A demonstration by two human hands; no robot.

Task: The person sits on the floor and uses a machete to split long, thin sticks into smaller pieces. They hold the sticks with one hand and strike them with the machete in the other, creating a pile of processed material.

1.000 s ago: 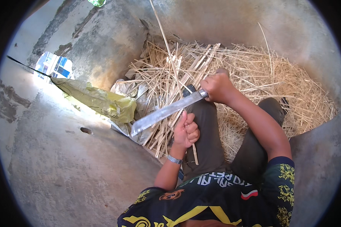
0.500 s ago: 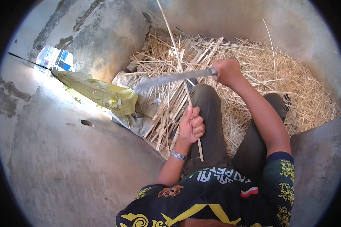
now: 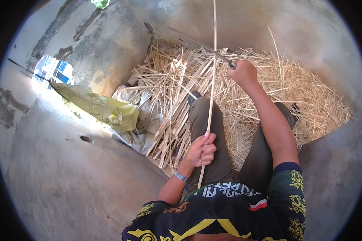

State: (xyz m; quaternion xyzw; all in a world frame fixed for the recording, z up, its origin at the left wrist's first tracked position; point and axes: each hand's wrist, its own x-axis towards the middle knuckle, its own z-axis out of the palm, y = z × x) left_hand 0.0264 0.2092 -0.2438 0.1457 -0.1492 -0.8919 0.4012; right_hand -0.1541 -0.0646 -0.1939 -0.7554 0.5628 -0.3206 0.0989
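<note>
My left hand (image 3: pixel 202 150) is closed round a long, thin pale stick (image 3: pixel 211 90), which looks like split bamboo. The stick stands nearly upright in the picture, its lower end by my shirt and its upper end past the top edge. My right hand (image 3: pixel 244 74) grips the handle of a long-bladed machete (image 3: pixel 207 47). Its blade points up and to the left, seen almost edge-on, and crosses the stick well above my left hand. Whether the blade touches the stick I cannot tell.
Between my legs and the walls lies a heap of pale shavings (image 3: pixel 309 96). Longer split strips (image 3: pixel 177 116) are piled at the left. A yellowish plastic sheet (image 3: pixel 122 116) hangs beside a hole in the left wall. A dark smooth wall (image 3: pixel 88 172) rises near my left arm.
The machete has swung from lying across the picture to pointing up and left, edge-on. The stick has turned more upright, and my left hand has come slightly nearer my body.
</note>
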